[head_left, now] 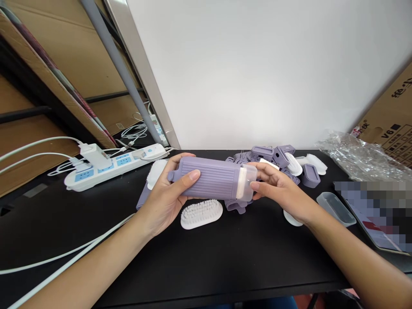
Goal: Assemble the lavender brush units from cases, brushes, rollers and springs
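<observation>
A purple ribbed plastic case [212, 178] lies lengthwise between my hands, held above the black table. My left hand [170, 189] wraps around its left end, with the thumb on the ribbed face. At the right end is a clear, frosted cap [250, 182], and a cream-white band shows beside it. My right hand [277, 189] pinches this cap between thumb and fingers. Below the case, a white oval brush head [201, 213] rests bristles up. Behind my right hand sits a pile of purple plastic parts [273, 155], partly hidden.
A white power strip [120, 163] with plugged-in cables stands at the left. On the right are a clear plastic tray [336, 208], a tablet-like screen [376, 219], crumpled clear wrap [370, 156] and a cardboard box [391, 116]. A white panel [257, 73] rises behind the table.
</observation>
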